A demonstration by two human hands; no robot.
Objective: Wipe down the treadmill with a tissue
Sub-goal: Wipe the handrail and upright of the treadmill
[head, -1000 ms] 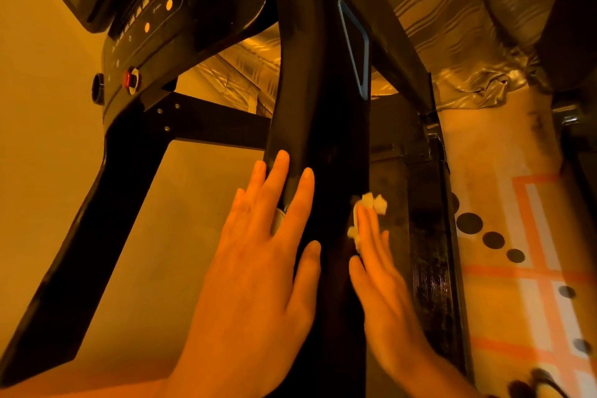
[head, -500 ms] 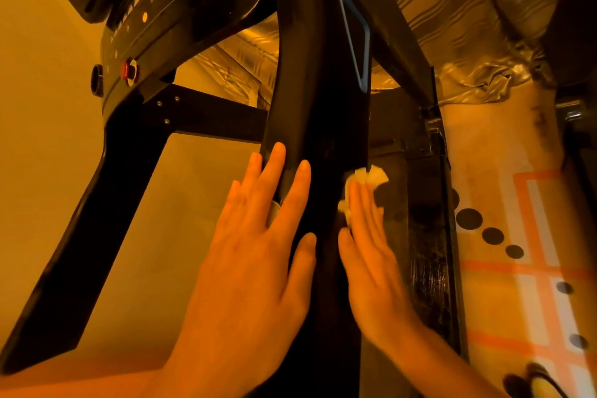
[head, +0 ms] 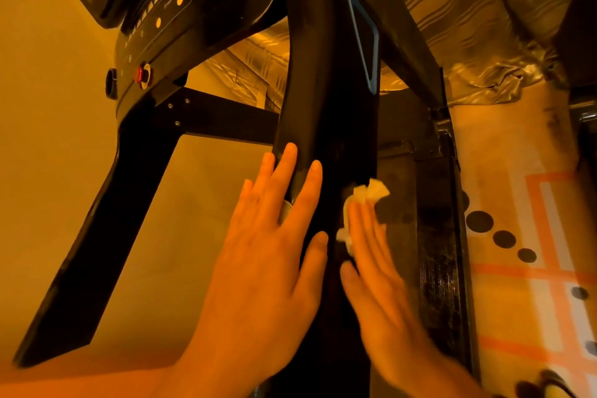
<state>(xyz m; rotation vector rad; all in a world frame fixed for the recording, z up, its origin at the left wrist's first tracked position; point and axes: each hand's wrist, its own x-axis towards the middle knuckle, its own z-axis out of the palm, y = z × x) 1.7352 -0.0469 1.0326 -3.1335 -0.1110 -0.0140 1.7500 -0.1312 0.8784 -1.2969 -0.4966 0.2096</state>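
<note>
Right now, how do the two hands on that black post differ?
The left hand has its fingers spread; the right hand has them close together. The left hand touches the post bare; the right hand presses a crumpled tissue against it. Both lie flat with straight fingers, pointing up the post.

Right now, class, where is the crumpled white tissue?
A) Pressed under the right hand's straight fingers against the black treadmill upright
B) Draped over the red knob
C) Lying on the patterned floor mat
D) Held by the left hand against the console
A: the crumpled white tissue pokes out from under the straight fingers of the right hand on the black treadmill upright, while the left hand lies flat with no tissue.
</note>
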